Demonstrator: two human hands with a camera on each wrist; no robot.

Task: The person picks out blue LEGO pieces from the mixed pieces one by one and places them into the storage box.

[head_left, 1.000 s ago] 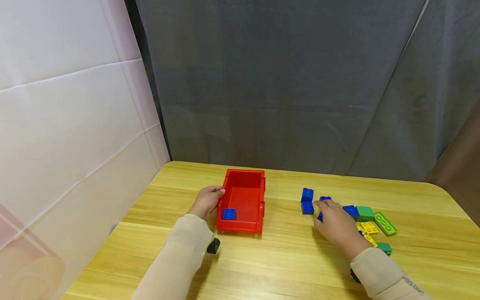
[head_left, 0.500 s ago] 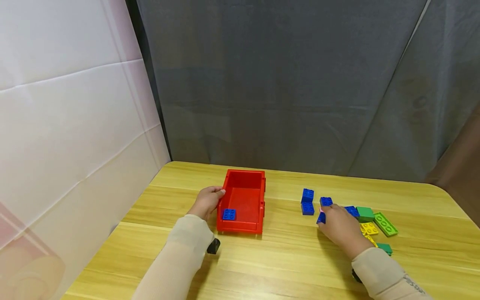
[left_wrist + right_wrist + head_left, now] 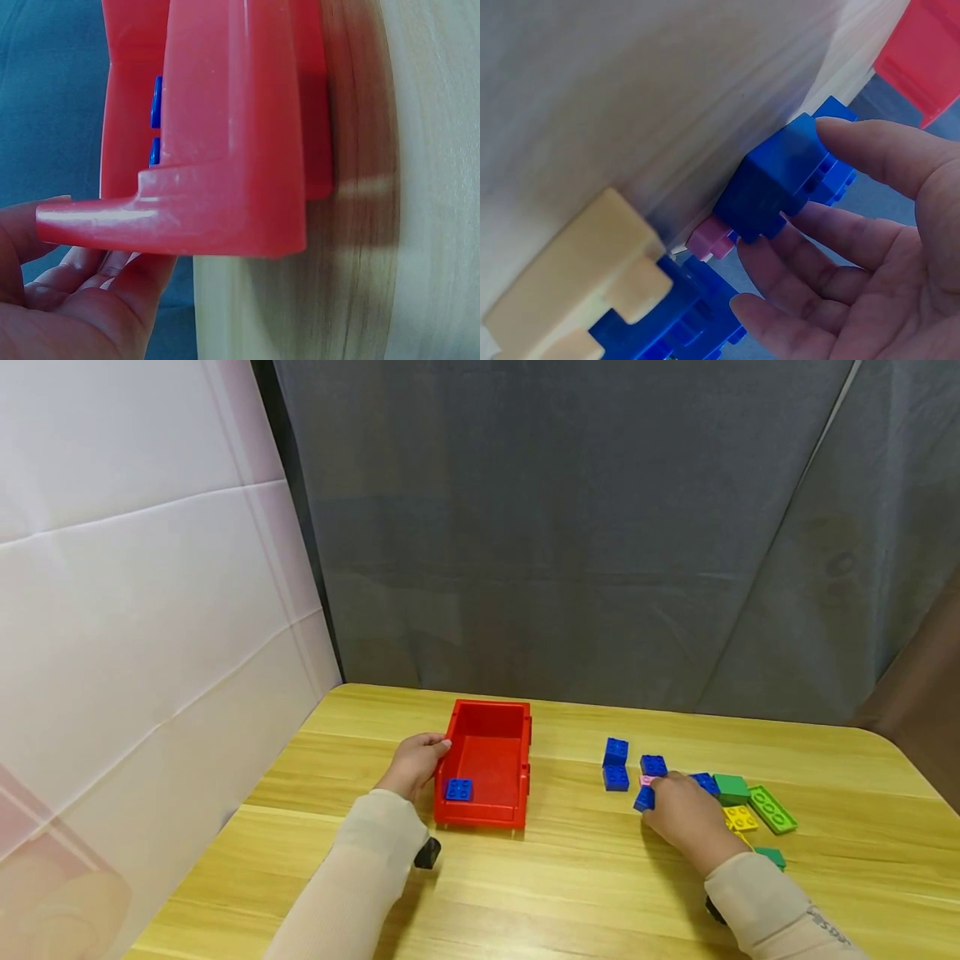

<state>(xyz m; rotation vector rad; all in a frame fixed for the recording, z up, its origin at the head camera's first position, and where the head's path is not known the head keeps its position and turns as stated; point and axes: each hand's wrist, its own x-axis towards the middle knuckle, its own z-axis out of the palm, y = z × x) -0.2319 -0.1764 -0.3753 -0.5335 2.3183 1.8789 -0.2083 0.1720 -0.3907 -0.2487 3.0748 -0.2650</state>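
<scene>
My left hand (image 3: 414,763) grips the left rim of a red plastic bin (image 3: 490,816), thumb inside the wall and fingers outside. One blue brick (image 3: 458,789) lies in the bin's near left corner. On the right, my right hand (image 3: 686,814) pinches a blue toy brick (image 3: 769,180) between thumb and fingers, low at the tabletop. Just behind that brick a pink brick (image 3: 709,237) shows in part. Another blue brick (image 3: 653,765) lies beyond it. To the left stand two blue bricks (image 3: 616,765), one behind the other.
Around the right hand lie a blue brick (image 3: 705,783), a green brick (image 3: 731,788), a lime plate brick (image 3: 772,809), yellow bricks (image 3: 740,817) and a dark green brick (image 3: 770,857). A grey curtain (image 3: 525,527) hangs behind the wooden table (image 3: 540,893).
My right hand has moved slightly right and down onto the blue brick, and its fingers have closed round it. The bricks behind are more exposed. The left hand and bin stay put.
</scene>
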